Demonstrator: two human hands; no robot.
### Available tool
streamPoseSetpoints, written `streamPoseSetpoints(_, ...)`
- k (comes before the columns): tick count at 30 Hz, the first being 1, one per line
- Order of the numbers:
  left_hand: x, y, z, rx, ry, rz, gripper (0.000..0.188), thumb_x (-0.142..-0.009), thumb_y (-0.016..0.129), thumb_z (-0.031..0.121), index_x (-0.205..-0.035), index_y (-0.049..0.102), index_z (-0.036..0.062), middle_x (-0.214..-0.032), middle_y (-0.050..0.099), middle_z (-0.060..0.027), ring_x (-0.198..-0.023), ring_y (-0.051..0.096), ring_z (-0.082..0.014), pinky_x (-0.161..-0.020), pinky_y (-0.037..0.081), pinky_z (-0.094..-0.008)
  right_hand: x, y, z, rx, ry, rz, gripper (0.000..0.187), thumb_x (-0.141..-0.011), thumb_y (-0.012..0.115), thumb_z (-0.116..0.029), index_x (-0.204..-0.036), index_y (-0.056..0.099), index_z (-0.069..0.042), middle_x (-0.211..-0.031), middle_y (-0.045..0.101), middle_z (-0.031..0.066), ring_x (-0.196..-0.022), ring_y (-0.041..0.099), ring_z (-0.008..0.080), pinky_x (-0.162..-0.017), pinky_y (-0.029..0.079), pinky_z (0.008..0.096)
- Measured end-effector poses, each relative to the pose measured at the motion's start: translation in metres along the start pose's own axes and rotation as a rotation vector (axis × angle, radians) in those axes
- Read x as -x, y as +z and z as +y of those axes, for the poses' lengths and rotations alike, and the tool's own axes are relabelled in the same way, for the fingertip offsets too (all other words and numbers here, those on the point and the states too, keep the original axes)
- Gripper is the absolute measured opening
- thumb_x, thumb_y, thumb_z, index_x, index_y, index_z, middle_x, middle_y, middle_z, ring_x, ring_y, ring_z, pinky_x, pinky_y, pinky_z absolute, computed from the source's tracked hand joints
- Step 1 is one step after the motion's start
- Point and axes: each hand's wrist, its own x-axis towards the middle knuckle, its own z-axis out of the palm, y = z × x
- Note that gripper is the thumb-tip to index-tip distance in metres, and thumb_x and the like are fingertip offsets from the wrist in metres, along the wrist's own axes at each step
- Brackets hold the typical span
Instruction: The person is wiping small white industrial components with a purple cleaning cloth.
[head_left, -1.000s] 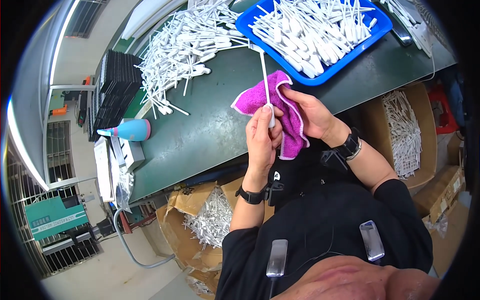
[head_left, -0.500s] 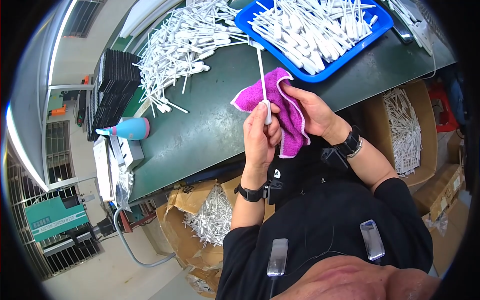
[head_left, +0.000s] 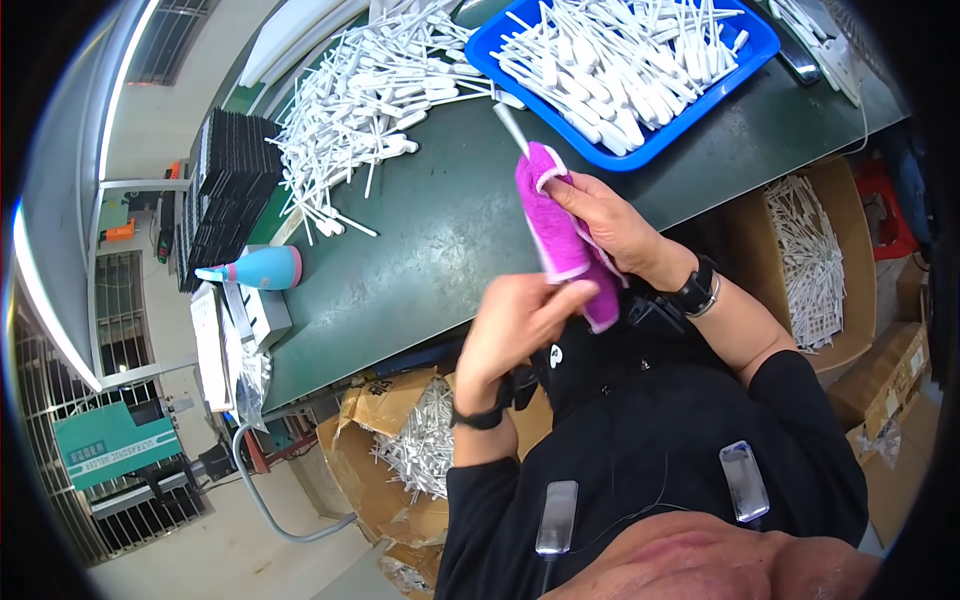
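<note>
A pink-purple towel cloth (head_left: 562,230) with a white hem is folded round a thin white stick (head_left: 512,130), whose tip pokes out at the cloth's far end. My right hand (head_left: 612,228) is closed on the cloth, thumb on top, pressing it round the stick. Slightly blurred, my left hand (head_left: 525,320) is at the cloth's near end, its fingers curled and thumb lying along the lower edge. What those fingers grip is hidden, and so is the stick's thicker end. Beyond the cloth, a blue tray (head_left: 640,158) holds a heap of similar white sticks with thick handles.
More white sticks (head_left: 350,110) lie heaped at the far left of the green table (head_left: 400,260). Stacked black trays (head_left: 225,180), a blue-pink bottle (head_left: 265,268) and a white box (head_left: 262,310) line the left side. Cardboard boxes (head_left: 850,240) of white pieces stand below the table.
The cloth, open and hanging behind the stick before, is now wrapped round it. My left hand has moved nearer and turned over; the thick handle it held is out of sight.
</note>
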Motion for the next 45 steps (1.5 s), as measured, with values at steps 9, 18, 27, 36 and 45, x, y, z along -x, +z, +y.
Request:
streamPoseSetpoints(9,-0.039,-0.053,0.007,0.590,0.293,0.501,0.032,-0.097,0.047,0.026,-0.085,0.063,0.0007,-0.057,0.045,0.0051,-0.046,0.031,-0.0006,-0.040,0.021,-0.0199,0.007,0.016,-0.002,0.235,0.097,-0.143,0.035,-0.097,0.048,-0.032,-0.113,0.054,-0.001,-0.091,0.058,-0.0013,-0.077,0.053,0.0028,-0.067,0.044,0.0187)
streamPoseSetpoints(18,-0.050,-0.065,-0.003,0.899,0.429,0.642,0.029,-0.099,0.042,0.028,-0.083,0.052,0.0062,-0.056,0.036,0.0048,-0.044,0.027,-0.0033,-0.040,0.021,-0.0195,0.012,-0.001,0.006,0.260,-0.001,-0.143,0.037,-0.098,0.047,-0.027,-0.122,0.050,0.001,-0.102,0.059,0.0011,-0.087,0.055,0.0047,-0.076,0.046,0.0202)
streamPoseSetpoints(27,-0.052,-0.068,-0.007,0.786,0.469,0.570,0.028,-0.099,0.041,0.029,-0.083,0.050,0.0080,-0.058,0.034,0.0040,-0.047,0.028,-0.0052,-0.042,0.023,-0.0203,0.013,-0.001,0.007,0.151,0.027,-0.102,0.037,-0.098,0.047,-0.029,-0.121,0.051,-0.001,-0.098,0.058,-0.0009,-0.083,0.053,0.0025,-0.073,0.045,0.0185)
streamPoseSetpoints(36,-0.067,-0.064,0.012,0.735,0.489,0.600,0.031,-0.100,0.041,0.028,-0.082,0.052,0.0050,-0.057,0.032,0.0044,-0.047,0.028,-0.0044,-0.041,0.024,-0.0209,0.014,-0.009,0.006,0.230,-0.041,-0.119,0.033,-0.098,0.046,-0.026,-0.119,0.052,-0.001,-0.095,0.057,-0.0024,-0.080,0.051,0.0023,-0.071,0.044,0.0183)
streamPoseSetpoints(45,-0.168,-0.098,0.084,0.545,0.336,0.194,0.028,-0.096,0.047,0.028,-0.095,0.057,0.0019,-0.063,0.041,0.0036,-0.049,0.035,-0.0044,-0.043,0.026,-0.0204,0.010,-0.011,0.008,0.261,0.043,-0.197,0.027,-0.097,0.047,-0.022,-0.112,0.055,-0.002,-0.094,0.058,-0.0026,-0.082,0.052,0.0033,-0.072,0.043,0.0190)
